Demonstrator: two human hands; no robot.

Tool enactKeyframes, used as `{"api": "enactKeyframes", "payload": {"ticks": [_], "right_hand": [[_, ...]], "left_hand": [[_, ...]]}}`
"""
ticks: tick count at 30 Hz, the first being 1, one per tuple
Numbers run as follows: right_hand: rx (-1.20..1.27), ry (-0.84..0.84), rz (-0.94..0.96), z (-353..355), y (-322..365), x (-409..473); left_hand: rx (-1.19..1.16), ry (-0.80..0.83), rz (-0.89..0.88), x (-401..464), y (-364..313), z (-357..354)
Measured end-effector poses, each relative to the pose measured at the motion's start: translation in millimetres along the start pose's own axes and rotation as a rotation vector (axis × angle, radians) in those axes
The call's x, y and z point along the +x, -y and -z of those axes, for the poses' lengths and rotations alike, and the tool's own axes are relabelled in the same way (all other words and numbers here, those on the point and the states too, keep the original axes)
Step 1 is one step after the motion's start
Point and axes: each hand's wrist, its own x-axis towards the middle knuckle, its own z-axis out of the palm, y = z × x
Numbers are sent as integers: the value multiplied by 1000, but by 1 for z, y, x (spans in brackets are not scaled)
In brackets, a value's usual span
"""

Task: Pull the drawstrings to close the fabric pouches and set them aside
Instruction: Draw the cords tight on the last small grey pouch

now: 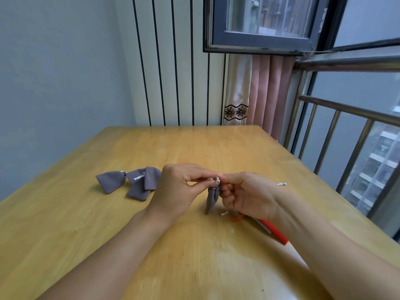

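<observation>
Both hands meet above the middle of the desk (pixel 194 245). The left hand (pixel 177 189) and right hand (pixel 244 195) each pinch the silver drawstring (pixel 216 180) at the mouth of a grey pouch (pixel 212 199), which hangs between them, long axis upright, mouth up, bottom at or just above the desk. To cinch it well, I would draw the cords straight apart and evenly until the neck gathers tight. Three closed grey pouches (pixel 129 182) lie together toward the desk's left edge.
</observation>
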Motion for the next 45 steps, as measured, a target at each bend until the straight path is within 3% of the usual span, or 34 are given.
{"api": "enactKeyframes", "payload": {"ticks": [3, 7, 11, 17, 23, 29, 33, 36, 38, 41, 43, 45], "right_hand": [[93, -19, 6, -1, -1, 2], [175, -35, 37, -5, -2, 4], [235, -69, 83, -7, 0, 5], [183, -170, 199, -6, -2, 8], [64, -234, 311, -8, -1, 7], [5, -226, 354, -8, -4, 8], [11, -189, 397, -5, -2, 9], [-98, -175, 378, 0, 1, 9], [-428, -304, 443, 8, 7, 7], [-1136, -480, 576, 23, 16, 2], [-1354, -441, 546, 29, 16, 0], [-1414, -399, 489, 31, 15, -2]], "left_hand": [[42, -42, -97, -1, 3, -2], [33, -108, -53, -1, 3, -7], [-67, -164, 173, -2, 2, -15], [-427, -293, 525, 0, -3, -25], [-543, -352, 608, 4, -3, -28], [-626, -292, 732, 2, -2, -27], [-794, -32, 828, -1, -5, -26], [-629, -54, 772, 1, -6, -26], [-472, -147, 740, 6, 1, -14], [168, -110, 564, 8, 20, 16], [658, -37, 502, 6, 25, 34], [826, -32, 491, 6, 26, 44]]}}
